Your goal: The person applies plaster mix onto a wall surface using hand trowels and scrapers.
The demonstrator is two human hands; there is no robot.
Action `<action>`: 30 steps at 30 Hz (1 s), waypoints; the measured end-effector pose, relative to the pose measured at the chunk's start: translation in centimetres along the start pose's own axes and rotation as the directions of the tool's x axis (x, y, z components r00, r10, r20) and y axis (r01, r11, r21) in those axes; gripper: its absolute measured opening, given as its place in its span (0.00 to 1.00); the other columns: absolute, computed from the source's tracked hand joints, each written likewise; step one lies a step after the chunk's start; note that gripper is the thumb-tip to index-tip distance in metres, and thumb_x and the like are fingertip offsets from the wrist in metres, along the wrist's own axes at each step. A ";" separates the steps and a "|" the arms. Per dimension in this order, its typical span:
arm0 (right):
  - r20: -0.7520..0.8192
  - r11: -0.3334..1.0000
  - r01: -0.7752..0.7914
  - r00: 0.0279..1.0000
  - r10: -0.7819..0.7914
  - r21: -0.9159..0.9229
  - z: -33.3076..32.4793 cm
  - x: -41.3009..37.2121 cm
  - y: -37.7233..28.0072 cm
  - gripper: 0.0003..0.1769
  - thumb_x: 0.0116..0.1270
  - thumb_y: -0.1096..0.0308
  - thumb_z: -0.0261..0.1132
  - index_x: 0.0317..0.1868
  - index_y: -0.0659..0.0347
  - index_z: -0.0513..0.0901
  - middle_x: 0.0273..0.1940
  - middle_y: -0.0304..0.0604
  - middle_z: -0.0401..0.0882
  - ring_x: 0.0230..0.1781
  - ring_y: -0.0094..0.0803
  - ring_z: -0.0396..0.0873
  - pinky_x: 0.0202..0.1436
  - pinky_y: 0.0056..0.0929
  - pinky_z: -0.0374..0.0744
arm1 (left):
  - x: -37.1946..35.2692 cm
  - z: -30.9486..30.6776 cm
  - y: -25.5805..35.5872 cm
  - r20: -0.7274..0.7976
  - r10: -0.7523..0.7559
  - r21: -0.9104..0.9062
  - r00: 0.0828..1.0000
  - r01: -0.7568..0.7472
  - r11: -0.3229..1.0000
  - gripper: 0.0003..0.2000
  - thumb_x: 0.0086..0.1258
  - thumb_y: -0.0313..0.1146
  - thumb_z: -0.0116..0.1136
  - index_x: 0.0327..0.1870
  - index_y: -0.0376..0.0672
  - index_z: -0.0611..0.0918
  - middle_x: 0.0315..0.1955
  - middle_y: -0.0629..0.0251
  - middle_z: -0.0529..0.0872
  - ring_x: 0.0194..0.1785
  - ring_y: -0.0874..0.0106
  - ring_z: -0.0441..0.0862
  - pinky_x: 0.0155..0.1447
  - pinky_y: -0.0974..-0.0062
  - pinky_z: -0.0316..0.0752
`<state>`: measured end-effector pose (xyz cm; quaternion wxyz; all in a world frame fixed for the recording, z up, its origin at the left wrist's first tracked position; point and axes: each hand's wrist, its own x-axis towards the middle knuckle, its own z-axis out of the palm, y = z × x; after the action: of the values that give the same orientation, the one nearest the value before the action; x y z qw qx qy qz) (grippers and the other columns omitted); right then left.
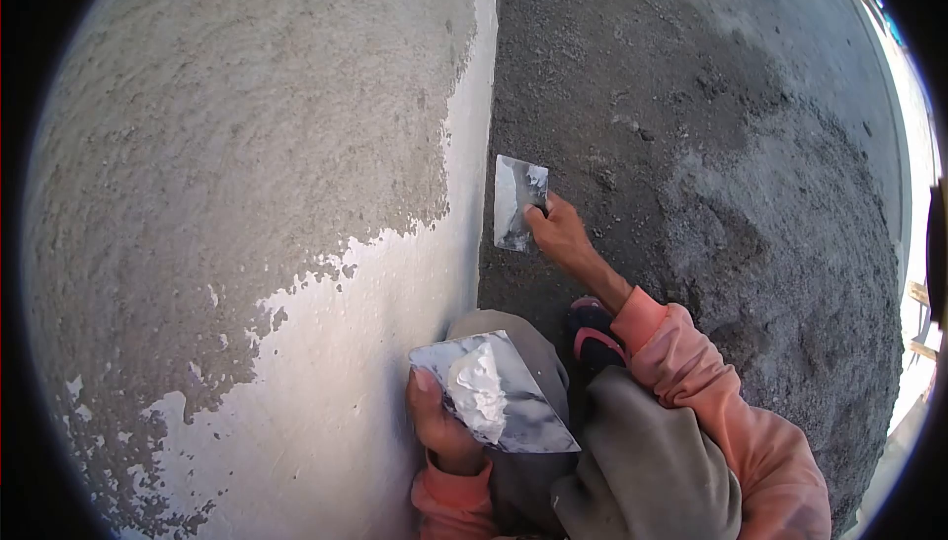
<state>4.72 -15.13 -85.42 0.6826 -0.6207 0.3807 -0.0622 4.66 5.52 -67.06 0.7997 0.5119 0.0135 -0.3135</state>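
Note:
My right hand (561, 234) is closed round the handle of a flat metal scraper (512, 194), whose blade stands close to the wall's lower edge and carries white smears. Lower down, my left hand (442, 424) grips a wider metal plate (533, 422) from beneath, its thumb over the left edge. A lump of white paste (478, 394) lies on that plate. To the left rises a wall (247, 145), rough grey in its upper part, with a smooth white coat (336, 372) along its bottom and right edge.
Rough grey ground (780, 234) with loose grit and small lumps spreads to the right of the wall. My bent knees in grey trousers (647, 441) and a dark sandal with pink straps (596, 335) are below. A bright strip with wooden pieces (920, 293) borders the far right.

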 end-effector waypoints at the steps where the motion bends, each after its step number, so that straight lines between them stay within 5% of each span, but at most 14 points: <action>1: 0.006 0.999 -0.022 1.000 0.023 -0.033 0.2 0.5 0.9 0.19 0.68 0.65 0.53 0.53 0.68 0.78 0.36 0.49 0.83 0.36 0.32 0.79 0.44 0.35 0.76 | -0.1 -0.1 0.0 0.000 -0.002 0.006 1.000 0.002 1.000 0.25 0.81 0.46 0.37 0.60 0.30 0.74 0.54 0.53 0.80 0.58 0.64 0.78 0.65 0.66 0.69; 4: -0.002 0.997 0.050 0.999 -0.050 -0.057 1.8 2.3 3.3 0.16 0.70 0.65 0.54 0.50 0.68 0.78 0.34 0.41 0.81 0.34 0.27 0.76 0.41 0.33 0.75 | -0.3 -0.4 -0.2 -0.011 0.008 0.013 1.000 -0.008 1.000 0.25 0.81 0.46 0.37 0.60 0.30 0.74 0.55 0.53 0.79 0.59 0.64 0.77 0.65 0.66 0.68; 7: -0.014 0.996 0.087 0.996 -0.087 -0.002 2.9 3.3 3.9 0.18 0.66 0.65 0.53 0.50 0.69 0.78 0.36 0.56 0.83 0.36 0.41 0.82 0.44 0.40 0.77 | -0.6 -1.2 -0.4 -0.018 0.017 0.031 1.000 -0.016 0.999 0.27 0.80 0.47 0.37 0.63 0.30 0.72 0.56 0.52 0.79 0.60 0.63 0.76 0.68 0.65 0.66; 9: -0.013 0.996 0.089 0.996 -0.089 -0.032 3.6 4.0 4.3 0.18 0.66 0.65 0.53 0.49 0.69 0.77 0.35 0.57 0.83 0.35 0.42 0.82 0.43 0.41 0.77 | -0.7 -1.2 -0.7 0.001 0.076 -0.094 0.997 -0.075 0.993 0.25 0.80 0.43 0.41 0.65 0.28 0.70 0.57 0.51 0.78 0.59 0.63 0.77 0.66 0.64 0.68; 14: -0.049 0.997 0.070 0.996 -0.071 -0.023 3.9 3.7 4.0 0.17 0.65 0.66 0.52 0.48 0.70 0.77 0.33 0.59 0.82 0.34 0.45 0.82 0.43 0.42 0.77 | -1.7 -2.4 -1.6 -0.438 0.082 -0.028 0.895 -0.105 0.994 0.24 0.72 0.26 0.54 0.67 0.26 0.67 0.56 0.46 0.78 0.55 0.62 0.80 0.59 0.63 0.76; 17: -0.071 0.999 0.038 0.997 -0.038 0.004 4.0 2.3 4.0 0.18 0.65 0.66 0.52 0.49 0.71 0.77 0.34 0.59 0.82 0.35 0.45 0.82 0.43 0.42 0.77 | -1.6 -2.4 -1.5 -0.401 0.086 -0.205 0.912 -0.181 0.962 0.26 0.67 0.20 0.58 0.67 0.26 0.67 0.55 0.44 0.78 0.53 0.62 0.81 0.57 0.65 0.78; 21: -0.043 1.000 -0.030 0.999 0.030 0.002 4.3 0.6 3.9 0.19 0.65 0.67 0.51 0.50 0.71 0.77 0.35 0.59 0.82 0.36 0.42 0.82 0.45 0.42 0.77 | -1.7 -2.4 -1.7 -0.457 0.080 -0.177 0.886 -0.179 0.968 0.27 0.66 0.19 0.59 0.67 0.27 0.67 0.54 0.43 0.79 0.53 0.62 0.81 0.56 0.65 0.79; 25: -0.066 0.997 0.044 0.997 -0.040 0.060 4.9 1.4 3.7 0.18 0.65 0.69 0.52 0.50 0.72 0.77 0.32 0.52 0.82 0.32 0.33 0.79 0.38 0.38 0.77 | -1.8 -2.6 -1.5 -0.292 0.096 -0.196 0.951 -0.158 0.968 0.23 0.71 0.24 0.54 0.66 0.27 0.68 0.55 0.44 0.78 0.54 0.62 0.81 0.56 0.65 0.78; 27: -0.046 0.997 0.030 0.999 -0.027 0.072 4.9 1.9 3.1 0.18 0.65 0.68 0.52 0.49 0.72 0.77 0.33 0.55 0.81 0.34 0.37 0.80 0.41 0.40 0.77 | -1.6 -2.6 -1.3 -0.163 0.108 -0.213 0.981 -0.142 0.967 0.22 0.74 0.28 0.50 0.66 0.27 0.68 0.55 0.44 0.78 0.54 0.61 0.80 0.56 0.65 0.78; 30: -0.011 1.000 0.002 1.000 -0.002 0.019 4.6 2.8 1.9 0.17 0.65 0.67 0.51 0.47 0.72 0.77 0.32 0.56 0.81 0.34 0.38 0.81 0.41 0.41 0.76 | -1.3 -0.7 -0.3 -0.216 0.072 0.139 0.974 -0.043 0.989 0.21 0.78 0.43 0.42 0.56 0.31 0.74 0.50 0.50 0.81 0.52 0.62 0.80 0.57 0.64 0.74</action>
<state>8.69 -12.61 -88.62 0.6864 -0.6142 0.3830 -0.0701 3.65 6.64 -67.23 0.7660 0.5960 0.0665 -0.2315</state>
